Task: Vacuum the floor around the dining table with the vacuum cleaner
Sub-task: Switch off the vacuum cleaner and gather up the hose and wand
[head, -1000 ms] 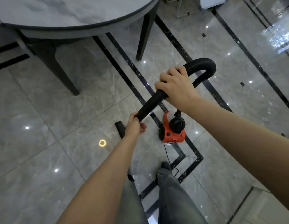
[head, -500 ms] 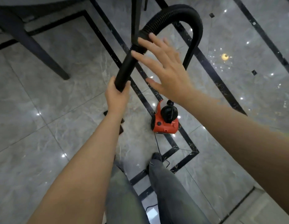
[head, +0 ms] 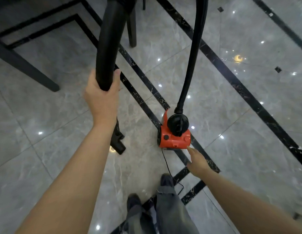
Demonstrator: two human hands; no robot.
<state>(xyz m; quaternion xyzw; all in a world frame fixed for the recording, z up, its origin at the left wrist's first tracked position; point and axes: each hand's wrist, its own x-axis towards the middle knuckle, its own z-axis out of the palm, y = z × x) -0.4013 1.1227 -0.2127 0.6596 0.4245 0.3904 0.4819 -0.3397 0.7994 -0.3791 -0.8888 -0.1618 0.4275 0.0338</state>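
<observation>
A small red and black vacuum cleaner (head: 174, 135) stands on the grey tiled floor in the middle of the view. Its black hose (head: 191, 61) rises from the top of the body and loops out of the frame's upper edge. The thick black wand (head: 109, 43) comes back down on the left, and my left hand (head: 102, 97) is shut around it. The floor nozzle (head: 118, 142) rests on the tiles just below that hand. My right hand (head: 197, 162) reaches down with fingers extended, its fingertip at the vacuum body's lower right corner, holding nothing.
Dark legs of the dining table (head: 27, 68) slant across the upper left, and another leg (head: 131, 26) stands at top centre. A thin black power cord (head: 170, 171) trails from the vacuum toward my feet (head: 165, 180). Black inlay strips cross the glossy floor diagonally.
My right hand has left the hose and dropped down to the vacuum body. My left hand keeps its grip on the wand, and the view has moved closer to the floor.
</observation>
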